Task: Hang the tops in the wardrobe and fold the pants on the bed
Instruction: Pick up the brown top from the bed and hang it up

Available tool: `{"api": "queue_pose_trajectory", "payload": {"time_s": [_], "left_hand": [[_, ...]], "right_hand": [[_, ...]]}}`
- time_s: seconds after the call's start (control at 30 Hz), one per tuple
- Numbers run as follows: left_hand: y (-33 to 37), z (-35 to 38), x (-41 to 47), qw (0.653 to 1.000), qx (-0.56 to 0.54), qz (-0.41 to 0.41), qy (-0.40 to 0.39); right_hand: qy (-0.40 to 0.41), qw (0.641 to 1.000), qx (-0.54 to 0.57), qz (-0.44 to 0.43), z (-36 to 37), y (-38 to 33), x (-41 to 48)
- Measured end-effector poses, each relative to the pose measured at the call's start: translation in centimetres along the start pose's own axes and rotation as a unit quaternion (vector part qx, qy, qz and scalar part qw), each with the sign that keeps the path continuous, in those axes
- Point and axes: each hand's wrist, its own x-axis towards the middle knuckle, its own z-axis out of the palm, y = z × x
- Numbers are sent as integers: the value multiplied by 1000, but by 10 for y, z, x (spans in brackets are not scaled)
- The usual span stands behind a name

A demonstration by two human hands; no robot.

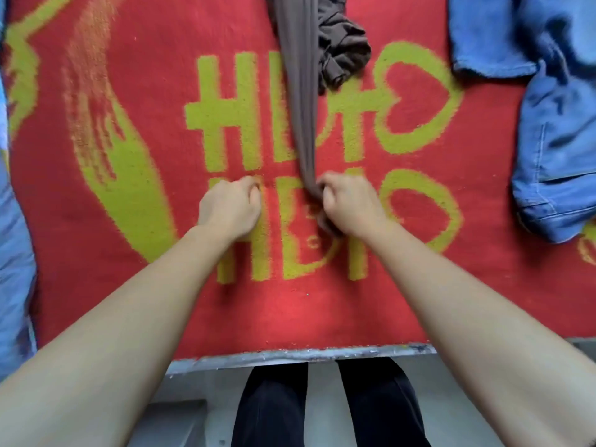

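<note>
Evidently the right hand [350, 204] gripped the brown pants [298, 91] in curled fingers, taut along the bed [129, 301], ready for folding; the left hand [230, 206] was curled, holding nothing.

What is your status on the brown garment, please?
Right hand grips brown garment end. Left hand curled, empty. Denim clothes lie apart, rightward.

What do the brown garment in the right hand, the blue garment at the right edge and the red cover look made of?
Long grey-brown garment, in the grip of the right hand: thin, matte knit, probably jersey; it pulls into fine lengthwise ribs. Blue denim garment: faded denim, stitched seams. Red and yellow-green bed cover: fuzzy pile, likely fleece or towelling.
</note>
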Motion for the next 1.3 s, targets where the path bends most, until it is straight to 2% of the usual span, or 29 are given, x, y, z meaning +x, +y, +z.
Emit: {"api": "queue_pose_trajectory", "payload": {"time_s": [0.07, 0.13, 0.17, 0.23, 0.3, 0.43, 0.53, 0.67, 0.73, 0.8, 0.87, 0.93, 1.0, 1.07, 1.13, 1.2, 1.23, 1.3], "left_hand": [[10, -9, 10, 993, -59, -76, 62], [24, -15, 28, 970, -164, -158, 83], [32, -17, 37, 960, -206, -170, 86], [54, -17, 50, 954, -251, -134, 95], [73, -14, 58, 961, -248, -87, 90], [78, -8, 56, 978, -169, -59, 106], [52, -6, 31, 987, -100, -53, 111], [-2, 14, -17, 997, 16, -55, 48], [-31, 29, -40, 996, 52, -71, 18], [-50, 39, -55, 990, 57, -127, 9], [-59, 40, -61, 977, 47, -205, 26], [-62, 39, -58, 967, 37, -238, 82], [-57, 35, -50, 965, 12, -209, 157], [-47, 32, -38, 971, -30, -119, 204], [-31, 26, -25, 980, -28, 7, 198], [-18, 24, -12, 983, -5, 91, 158], [-13, 24, -7, 986, -11, 99, 131], [-4, 21, 0, 988, -87, 48, 117]], "right_hand": [[-120, 986, -91, -68, 6, -1, -42], [-220, 956, -156, -118, 10, 3, -80], [-254, 943, -169, -133, 12, 6, -97], [-289, 933, -166, -136, 16, 16, -119], [-257, 950, -147, -102, 18, 28, -126], [-96, 990, -105, 12, 8, 52, -98], [12, 994, -85, 65, -6, 54, -59], [131, 988, -58, 56, -17, 24, 3], [141, 988, -44, 37, -22, 3, 32], [112, 991, -78, 7, -25, -12, 52], [51, 987, -143, -49, -20, -21, 59], [27, 987, -135, -77, -14, -24, 53], [13, 991, -100, -85, -6, -22, 32], [-29, 991, -74, -103, -1, -13, 6], [-92, 992, -21, -88, -8, -5, -19], [-144, 988, 1, -60, -18, 10, -30], [-156, 987, 6, -47, -21, 17, -30], [-125, 992, 23, 3, -26, 22, -26]]}}
